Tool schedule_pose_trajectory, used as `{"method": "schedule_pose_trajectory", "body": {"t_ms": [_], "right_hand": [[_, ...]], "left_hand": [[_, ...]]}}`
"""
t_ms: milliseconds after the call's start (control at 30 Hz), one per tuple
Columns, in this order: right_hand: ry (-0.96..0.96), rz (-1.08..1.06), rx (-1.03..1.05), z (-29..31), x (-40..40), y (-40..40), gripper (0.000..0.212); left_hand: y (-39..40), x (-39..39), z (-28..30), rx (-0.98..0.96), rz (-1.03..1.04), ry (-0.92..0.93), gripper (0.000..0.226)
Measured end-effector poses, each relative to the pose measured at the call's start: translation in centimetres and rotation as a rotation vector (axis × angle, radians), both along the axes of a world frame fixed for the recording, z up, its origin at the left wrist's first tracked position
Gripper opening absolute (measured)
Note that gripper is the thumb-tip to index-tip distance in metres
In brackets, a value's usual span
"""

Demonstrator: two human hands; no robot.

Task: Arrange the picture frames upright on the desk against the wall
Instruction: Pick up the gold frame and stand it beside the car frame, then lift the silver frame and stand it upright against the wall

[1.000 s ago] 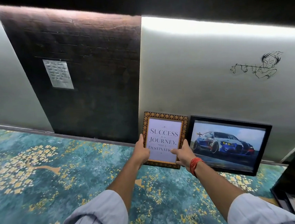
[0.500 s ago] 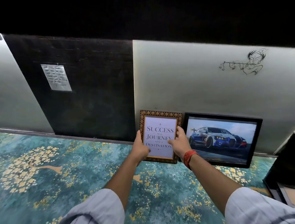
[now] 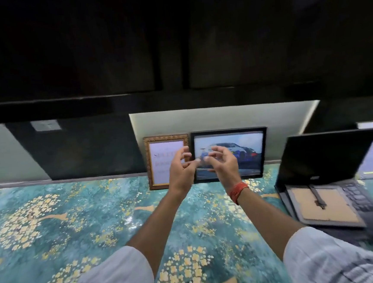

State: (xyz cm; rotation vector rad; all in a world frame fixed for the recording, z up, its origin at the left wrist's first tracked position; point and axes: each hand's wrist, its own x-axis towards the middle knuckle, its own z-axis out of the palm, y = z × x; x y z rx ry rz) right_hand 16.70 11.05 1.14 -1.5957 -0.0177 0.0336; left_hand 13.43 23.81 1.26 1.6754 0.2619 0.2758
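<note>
Desk: teal floral top.
Gold frame: upright, touching wall.
Car frame: just beside gold frame.
Left hand, right hand: fingers spread, empty, before gold frame.

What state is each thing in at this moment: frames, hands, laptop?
Gold-bordered frame: upright, leaning on the wall, not held.
Black car frame: upright against the wall, right of the gold one.
Face-down frame: lying flat on the laptop keyboard, back up.
Laptop: lid open.
Left hand: open, empty.
Right hand: open, empty.
</note>
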Motion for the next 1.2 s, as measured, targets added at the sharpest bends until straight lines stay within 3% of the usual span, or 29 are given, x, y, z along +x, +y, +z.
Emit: {"method": "schedule_pose_trajectory", "body": {"t_ms": [167,767,1000,1200], "right_hand": [[-0.058,-0.122,-0.024,2.3,-1.6,-10.0,0.056],[-0.134,-0.461,-0.001,5.7,-2.7,-57.4,0.042],[-0.066,-0.526,0.033,3.9,-0.8,-67.3,0.037],[0.001,-0.489,0.032,3.4,1.7,-72.7,0.048]], "left_hand": [[-10.7,0.6,1.8,-0.036,-0.177,-0.032,0.044],[-55.9,2.5,6.0,-0.068,-0.480,-0.097,0.038],[-65.0,6.2,4.6,-0.042,-0.516,-0.050,0.038],[-70.9,10.9,3.4,-0.027,-0.505,-0.030,0.041]]}}
